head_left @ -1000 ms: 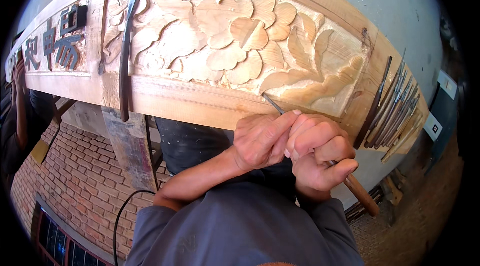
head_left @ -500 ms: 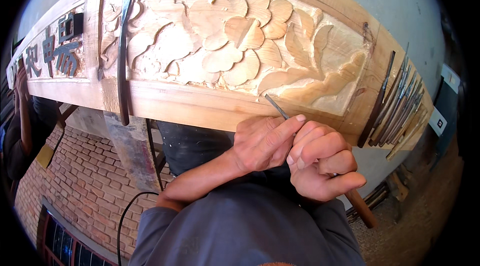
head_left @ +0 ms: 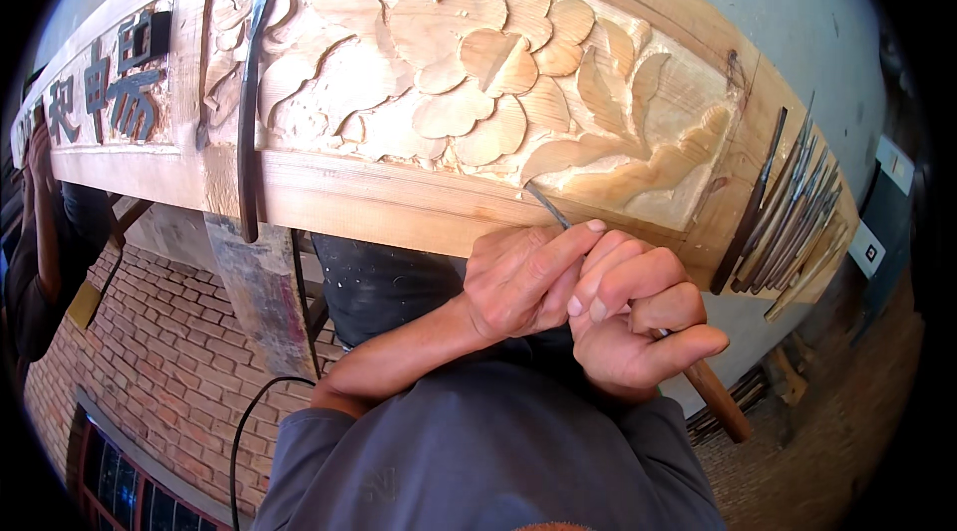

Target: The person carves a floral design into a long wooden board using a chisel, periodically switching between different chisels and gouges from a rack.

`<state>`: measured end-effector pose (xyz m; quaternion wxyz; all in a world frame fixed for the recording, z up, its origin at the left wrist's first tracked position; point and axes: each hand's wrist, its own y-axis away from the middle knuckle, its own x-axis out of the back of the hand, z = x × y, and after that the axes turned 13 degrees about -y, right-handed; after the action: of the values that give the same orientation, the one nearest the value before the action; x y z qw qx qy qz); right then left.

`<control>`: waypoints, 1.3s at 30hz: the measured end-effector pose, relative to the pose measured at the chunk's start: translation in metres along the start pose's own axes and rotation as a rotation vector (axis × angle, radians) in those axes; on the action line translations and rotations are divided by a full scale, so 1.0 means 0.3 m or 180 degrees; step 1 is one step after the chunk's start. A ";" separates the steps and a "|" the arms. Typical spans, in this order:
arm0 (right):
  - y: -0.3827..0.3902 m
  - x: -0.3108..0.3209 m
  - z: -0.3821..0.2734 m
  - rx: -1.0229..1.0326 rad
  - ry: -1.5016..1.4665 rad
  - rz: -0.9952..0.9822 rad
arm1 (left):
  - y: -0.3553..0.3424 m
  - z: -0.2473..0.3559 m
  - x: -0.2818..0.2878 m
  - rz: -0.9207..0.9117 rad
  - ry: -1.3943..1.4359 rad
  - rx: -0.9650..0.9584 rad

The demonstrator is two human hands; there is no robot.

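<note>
A long wooden panel (head_left: 369,200) lies in front of me, carved in relief with a large flower (head_left: 478,62) and leaves (head_left: 588,160). Both hands are closed on one slim carving chisel (head_left: 545,204), its steel tip at the lower border of the carved field, beside a leaf's pointed end. My left hand (head_left: 518,277) grips the shaft nearer the tip, with the index finger laid along it. Touching it, my right hand (head_left: 643,307) is wrapped round the tool farther back. The brown wooden handle (head_left: 720,403) sticks out below my right hand.
Several carving tools (head_left: 793,217) lie in a row on the panel's right end. A broad long chisel (head_left: 249,112) rests across the panel at left, near dark raised characters (head_left: 130,82). Another person's hand (head_left: 40,157) touches the far left end. A worn support (head_left: 264,292) stands underneath.
The chisel tip has shifted slightly left along the border, closer to the leaf's point. Both hands keep their hold. The whole view has moved a little.
</note>
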<state>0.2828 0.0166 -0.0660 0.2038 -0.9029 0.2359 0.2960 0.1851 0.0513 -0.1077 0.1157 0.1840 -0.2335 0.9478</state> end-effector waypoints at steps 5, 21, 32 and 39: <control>0.010 -0.018 0.003 -0.0038 -0.0059 0.0133 | 0.006 -0.001 -0.007 0.0108 -0.0057 0.0024; -0.159 -0.047 -0.020 -0.0296 0.0991 -0.1035 | 0.036 0.001 0.012 0.0091 -0.0102 0.0268; -0.071 0.032 -0.106 0.0285 0.0313 -0.0684 | 0.007 -0.030 0.002 -0.0608 0.0167 -0.0739; -0.085 0.058 -0.011 0.0370 -0.0027 -0.0721 | 0.023 -0.011 0.007 -0.0555 0.0184 -0.0118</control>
<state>0.3106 0.0303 -0.0687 0.2889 -0.9091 0.1483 0.2608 0.1802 0.0472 -0.1122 0.2079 0.1739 -0.2307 0.9345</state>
